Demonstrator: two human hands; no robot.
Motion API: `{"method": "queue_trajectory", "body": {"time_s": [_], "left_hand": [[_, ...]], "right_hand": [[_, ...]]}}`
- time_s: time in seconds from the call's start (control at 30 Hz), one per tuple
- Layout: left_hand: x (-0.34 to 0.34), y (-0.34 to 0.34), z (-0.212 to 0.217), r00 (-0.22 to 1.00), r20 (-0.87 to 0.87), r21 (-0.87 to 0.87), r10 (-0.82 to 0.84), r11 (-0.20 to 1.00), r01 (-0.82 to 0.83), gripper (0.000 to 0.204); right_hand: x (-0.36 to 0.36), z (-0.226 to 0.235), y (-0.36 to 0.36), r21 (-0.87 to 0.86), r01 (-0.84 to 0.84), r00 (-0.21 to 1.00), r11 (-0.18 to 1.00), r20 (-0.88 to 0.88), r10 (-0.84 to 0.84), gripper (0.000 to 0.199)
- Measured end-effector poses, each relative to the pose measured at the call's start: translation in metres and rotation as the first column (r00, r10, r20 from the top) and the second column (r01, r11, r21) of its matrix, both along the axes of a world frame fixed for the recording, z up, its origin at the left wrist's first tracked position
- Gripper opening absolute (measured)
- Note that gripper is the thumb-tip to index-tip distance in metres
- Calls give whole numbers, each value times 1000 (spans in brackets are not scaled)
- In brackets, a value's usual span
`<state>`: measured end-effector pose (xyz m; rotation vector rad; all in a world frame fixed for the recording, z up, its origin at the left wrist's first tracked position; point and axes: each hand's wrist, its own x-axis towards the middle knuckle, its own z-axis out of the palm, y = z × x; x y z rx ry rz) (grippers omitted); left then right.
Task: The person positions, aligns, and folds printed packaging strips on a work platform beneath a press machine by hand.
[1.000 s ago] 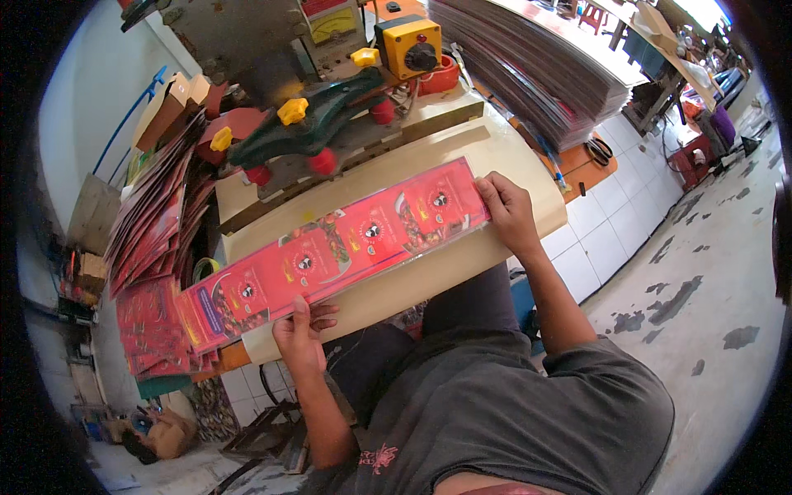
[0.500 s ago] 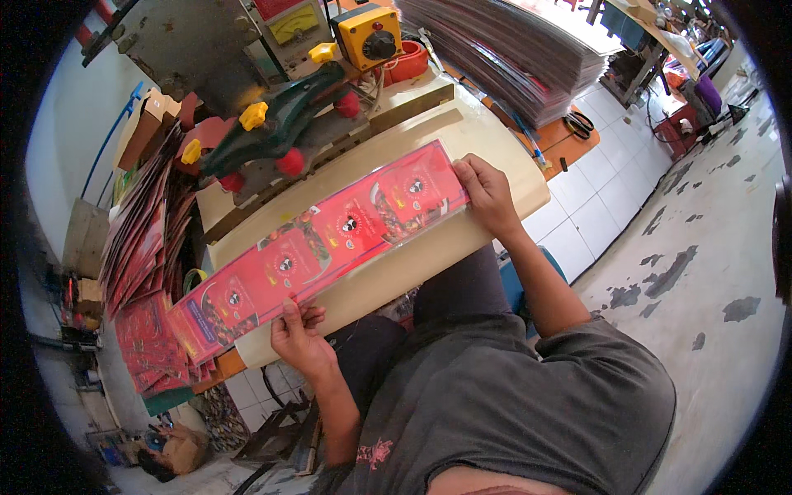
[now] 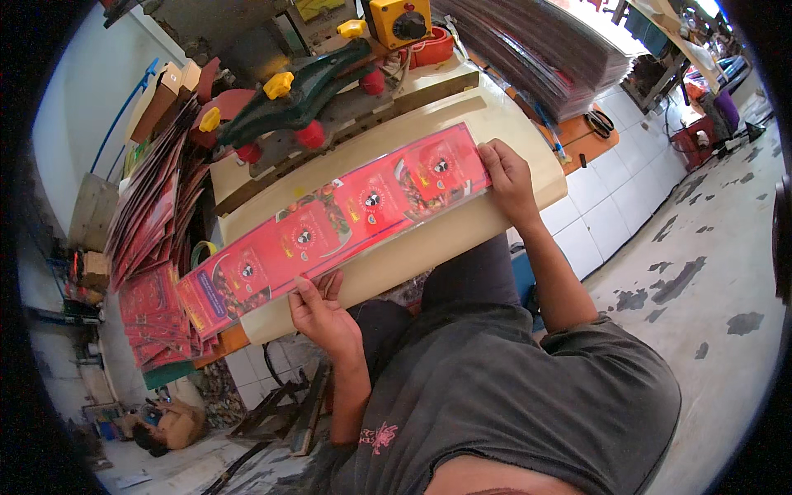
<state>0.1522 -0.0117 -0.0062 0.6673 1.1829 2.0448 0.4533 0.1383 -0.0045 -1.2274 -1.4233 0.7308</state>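
Right hand (image 3: 511, 183) pinches the red strip (image 3: 330, 227), fingertips hidden — left hand (image 3: 328, 320) half-curled at its edge, hold unclear.

The strip (image 3: 330, 231) crosses over the board (image 3: 396, 266), its right end in the right hand (image 3: 507, 183), its near edge by the left hand (image 3: 326, 318). Behind the board stands the machine (image 3: 264, 117), with the switch box (image 3: 400, 22) and bowl (image 3: 433, 51) at its right. Farther right, the stack (image 3: 536, 58) sits on the table (image 3: 598, 154), the scissors (image 3: 600, 124) before it. Left of the board lie piled sheets (image 3: 148, 206), the tape roll (image 3: 204, 249) between
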Motion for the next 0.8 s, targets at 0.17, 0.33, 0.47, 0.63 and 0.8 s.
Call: {"method": "queue_trajectory", "body": {"time_s": [0.17, 0.33, 0.47, 0.63, 0.8], "left_hand": [[-6, 1, -10, 998, 64, 71, -29, 997, 25, 30], [-8, 3, 18, 980, 196, 188, 37, 979, -74, 27], [-53, -2, 23, 981, 161, 192, 111, 971, -141, 38], [-114, -27, 38, 950, 59, 215, 307, 925, -313, 37], [-154, -54, 62, 926, -14, 142, 378, 917, -372, 42]], "right_hand": [[4, 1, 0, 5, -46, 998, 999, -30, 46, 37], [6, -2, -1, 2, -215, 976, 977, -18, 215, 34], [7, 0, -2, -47, -296, 955, 954, -40, 294, 33], [8, 4, -2, -86, -241, 966, 967, -121, 230, 37], [7, 3, 0, -88, -239, 965, 967, -127, 227, 38]]}}
